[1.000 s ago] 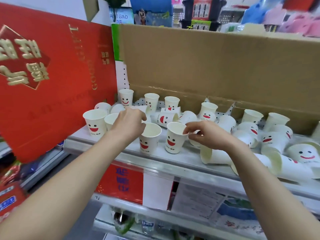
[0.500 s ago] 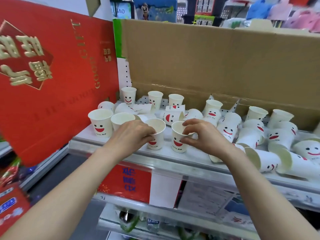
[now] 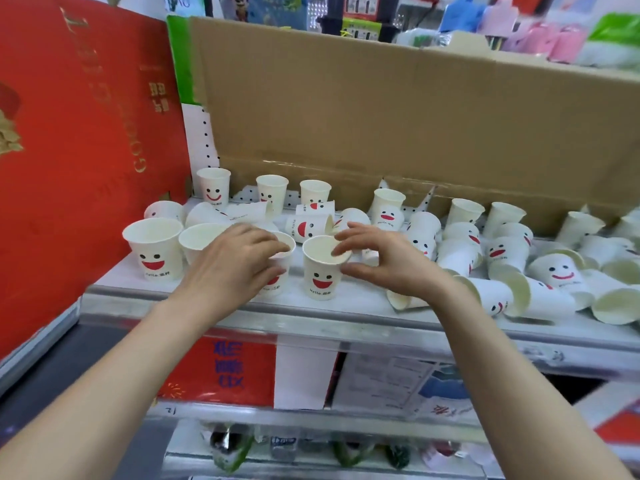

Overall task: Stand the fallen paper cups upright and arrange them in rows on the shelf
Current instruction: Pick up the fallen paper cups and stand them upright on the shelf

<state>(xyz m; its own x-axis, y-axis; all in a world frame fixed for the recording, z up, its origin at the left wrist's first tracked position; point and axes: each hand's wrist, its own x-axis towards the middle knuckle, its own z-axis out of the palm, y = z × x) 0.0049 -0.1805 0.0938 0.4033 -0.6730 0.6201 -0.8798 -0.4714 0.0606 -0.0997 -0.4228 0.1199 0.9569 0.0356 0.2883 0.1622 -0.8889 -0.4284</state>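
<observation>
White paper cups with red smiley faces cover the shelf [image 3: 346, 306]. Several stand upright in a front row, starting at the left cup [image 3: 154, 251]. My left hand [image 3: 235, 261] grips the third cup [image 3: 282, 271] of that row, fingers over its rim and thumb on its side. My right hand [image 3: 381, 261] pinches the rim of the fourth cup [image 3: 322, 271] between index finger and thumb, the other fingers spread. More upright cups [image 3: 213, 187] line the back. Fallen cups [image 3: 308, 226] lie in the middle, and several more fallen cups [image 3: 550, 299] lie at the right.
A tall cardboard sheet [image 3: 381, 116] closes off the back of the shelf. A big red gift box [image 3: 69, 150] stands against the left end. Below the shelf's metal front edge hang red and white labels [image 3: 221, 372], with a lower shelf beneath.
My left hand came forward from the cups behind and took hold of the third front cup. My right hand moved left from the fallen cups onto the fourth cup's rim.
</observation>
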